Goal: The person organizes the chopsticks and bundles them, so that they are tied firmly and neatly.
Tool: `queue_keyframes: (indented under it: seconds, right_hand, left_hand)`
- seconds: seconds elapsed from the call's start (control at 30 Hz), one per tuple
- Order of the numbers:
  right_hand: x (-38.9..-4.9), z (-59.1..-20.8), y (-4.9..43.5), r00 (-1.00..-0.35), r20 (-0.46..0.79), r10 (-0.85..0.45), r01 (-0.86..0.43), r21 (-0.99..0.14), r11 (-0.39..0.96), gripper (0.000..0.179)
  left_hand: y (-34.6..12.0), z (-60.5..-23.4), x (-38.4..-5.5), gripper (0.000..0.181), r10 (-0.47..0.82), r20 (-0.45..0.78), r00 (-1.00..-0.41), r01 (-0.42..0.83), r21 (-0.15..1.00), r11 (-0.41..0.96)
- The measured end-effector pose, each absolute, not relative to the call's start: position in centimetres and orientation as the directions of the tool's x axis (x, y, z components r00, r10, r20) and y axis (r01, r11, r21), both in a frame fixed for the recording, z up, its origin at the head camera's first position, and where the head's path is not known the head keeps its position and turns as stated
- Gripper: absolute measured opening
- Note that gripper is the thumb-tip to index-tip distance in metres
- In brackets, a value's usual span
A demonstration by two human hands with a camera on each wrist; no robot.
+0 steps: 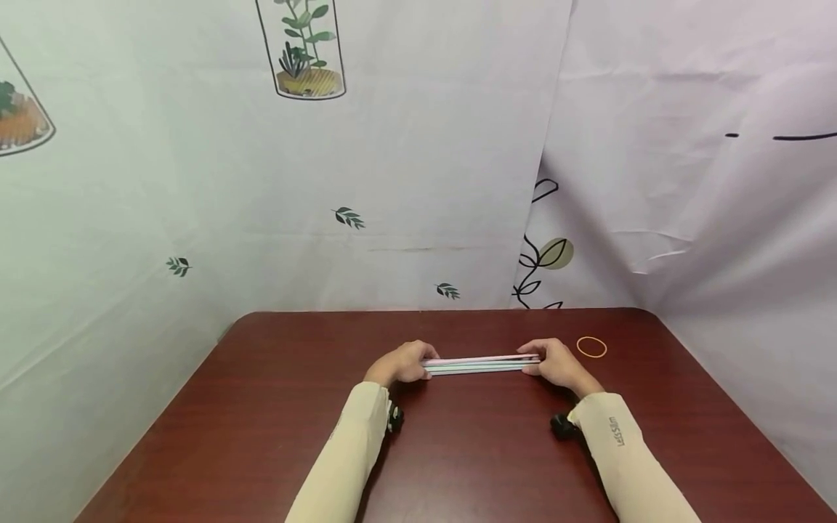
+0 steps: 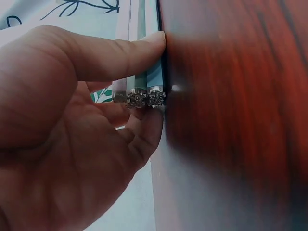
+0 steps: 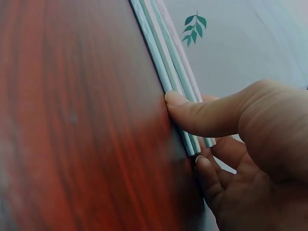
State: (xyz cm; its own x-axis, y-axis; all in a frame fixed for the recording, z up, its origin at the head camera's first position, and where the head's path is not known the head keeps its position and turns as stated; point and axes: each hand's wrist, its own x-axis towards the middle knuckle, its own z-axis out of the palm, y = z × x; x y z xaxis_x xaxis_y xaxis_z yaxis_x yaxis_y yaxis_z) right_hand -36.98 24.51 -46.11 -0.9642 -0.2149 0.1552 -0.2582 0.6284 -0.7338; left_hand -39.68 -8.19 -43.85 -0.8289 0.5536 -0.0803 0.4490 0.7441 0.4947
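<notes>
Several slim pastel pencils (image 1: 477, 365), pink, pale green and light blue, lie side by side low over the table, spanning between both hands. My left hand (image 1: 407, 361) grips their left ends, thumb across the near side and fingers behind. In the left wrist view, those pencil ends (image 2: 155, 79) carry silver, textured caps. My right hand (image 1: 556, 362) pinches the right ends between thumb and fingers. The right wrist view shows plain, slightly uneven pencil ends (image 3: 163, 53), with a pink one a little apart. The far fingers are partly hidden.
A thin yellow rubber band (image 1: 591, 337) lies on the dark red-brown wooden table (image 1: 471, 450), beyond my right hand. Behind the table's far edge hangs a pale cloth (image 1: 418, 160) printed with plants. Dark wrist devices (image 1: 564, 426) sit at both cuffs.
</notes>
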Motion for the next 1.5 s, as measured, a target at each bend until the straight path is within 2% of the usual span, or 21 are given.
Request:
queue_keyframes:
  seconds: [0.3,0.53,0.73,0.93,1.17,1.5]
  right_hand:
    - [-36.9,-46.4,24.5,-0.963,0.155,-0.219,-0.262,-0.724,0.639,0.024]
    - [-37.0,-46.5,24.6,-0.95,0.148,-0.277,-0.296,-0.713,0.635,0.02]
    - [-37.0,-46.2,24.8,-0.935,0.158,-0.317,-0.331,-0.707,0.624,0.017]
    - [-36.9,-46.1,25.0,-0.925,0.18,-0.335,-0.357,-0.715,0.602,0.023]
    - [-37.1,-46.2,25.0,-0.916,0.152,-0.372,-0.361,-0.717,0.596,0.014]
    - [-37.0,-46.6,25.1,-0.897,0.195,-0.396,-0.417,-0.672,0.613,0.014]
  left_hand:
    - [-8.1,-43.9,-39.2,0.024,0.533,-0.087,-0.842,0.441,0.46,0.771]
    - [-8.0,-43.6,-39.0,0.028,0.551,-0.094,-0.829,0.45,0.473,0.758]
    - [-7.9,-43.2,-39.0,0.019,0.556,-0.099,-0.825,0.436,0.513,0.739]
    - [-7.9,-43.1,-38.9,0.015,0.547,-0.116,-0.829,0.439,0.472,0.765]
    - [-7.9,-43.0,-38.6,0.014,0.558,-0.153,-0.815,0.444,0.452,0.773]
    - [-8.0,-43.2,-38.5,0.012,0.574,-0.174,-0.8,0.457,0.443,0.771]
